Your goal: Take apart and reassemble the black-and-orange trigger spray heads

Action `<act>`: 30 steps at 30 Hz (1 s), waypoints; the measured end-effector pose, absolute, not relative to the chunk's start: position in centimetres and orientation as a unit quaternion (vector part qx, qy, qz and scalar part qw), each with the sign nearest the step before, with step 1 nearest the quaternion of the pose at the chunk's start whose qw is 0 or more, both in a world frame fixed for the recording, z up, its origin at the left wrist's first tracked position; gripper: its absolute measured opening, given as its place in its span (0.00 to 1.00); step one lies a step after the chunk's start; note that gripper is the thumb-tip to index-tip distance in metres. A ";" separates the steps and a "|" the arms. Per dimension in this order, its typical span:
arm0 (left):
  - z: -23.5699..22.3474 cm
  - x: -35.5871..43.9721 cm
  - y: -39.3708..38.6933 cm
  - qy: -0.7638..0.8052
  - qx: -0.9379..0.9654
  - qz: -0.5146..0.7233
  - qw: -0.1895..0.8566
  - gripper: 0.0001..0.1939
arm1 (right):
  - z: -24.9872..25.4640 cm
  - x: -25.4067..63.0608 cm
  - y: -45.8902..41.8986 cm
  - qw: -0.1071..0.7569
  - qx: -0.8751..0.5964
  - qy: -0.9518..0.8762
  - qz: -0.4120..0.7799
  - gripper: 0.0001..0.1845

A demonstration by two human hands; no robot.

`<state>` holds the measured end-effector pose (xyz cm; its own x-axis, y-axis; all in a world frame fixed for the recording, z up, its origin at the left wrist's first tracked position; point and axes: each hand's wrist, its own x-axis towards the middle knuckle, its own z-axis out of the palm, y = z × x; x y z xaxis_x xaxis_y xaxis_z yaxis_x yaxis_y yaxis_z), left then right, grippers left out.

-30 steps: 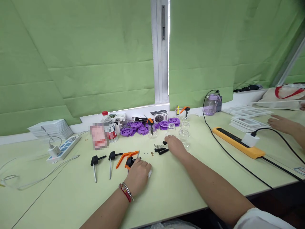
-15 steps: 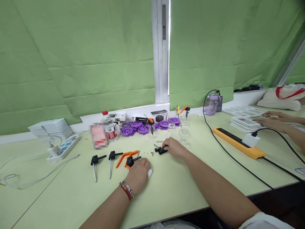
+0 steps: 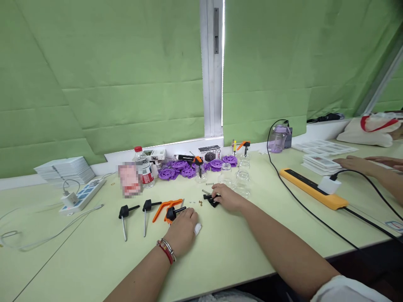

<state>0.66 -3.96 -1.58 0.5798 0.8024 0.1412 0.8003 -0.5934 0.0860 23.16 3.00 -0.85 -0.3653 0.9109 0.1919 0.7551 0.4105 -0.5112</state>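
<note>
1. The right hand (image 3: 229, 198) is lowered over the small black plastic cylinders (image 3: 207, 196) on the table (image 3: 233, 256); its fingers are bent and touch them, but whether one is pinched cannot be told.
2. Two coil springs (image 3: 206, 191) are seen just beyond these cylinders, and small brass pieces (image 3: 200, 203) are scattered between the two hands.
3. The left hand (image 3: 185, 231) is rested on the table with fingers curled; whether anything is gripped cannot be told. A white scrap (image 3: 197, 229) is partly covered by it.
4. Beside its fingers, a black spout head (image 3: 171, 213) is laid by an orange trigger lever (image 3: 172, 203).
5. Two more black heads with metal tubes (image 3: 125, 212) are placed farther left.
6. Purple spoked discs (image 3: 188, 172) are heaped behind, near clear jars (image 3: 242, 179).
</note>
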 end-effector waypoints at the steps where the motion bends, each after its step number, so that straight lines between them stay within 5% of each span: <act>1: -1.5 0.7 -4.0 0.452 0.888 0.082 0.007 0.14 | -1.2 22.8 3.3 0.246 -0.514 -0.806 0.163 0.11; 4: -1.4 0.7 -4.1 0.454 0.888 0.076 0.011 0.13 | -2.1 21.4 4.8 0.259 -0.530 -0.798 0.124 0.18; 10: -1.2 0.6 -4.2 0.456 0.886 0.078 0.025 0.13 | -2.8 19.3 8.3 0.137 -0.576 -0.801 0.083 0.29; 23: -1.1 0.6 -4.3 0.454 0.888 0.073 0.031 0.14 | -2.1 19.6 6.0 0.102 -0.506 -0.855 0.058 0.20; 30: -1.0 0.6 -4.3 0.458 0.886 0.071 0.036 0.15 | -2.3 20.7 3.9 0.117 -0.445 -0.887 0.039 0.27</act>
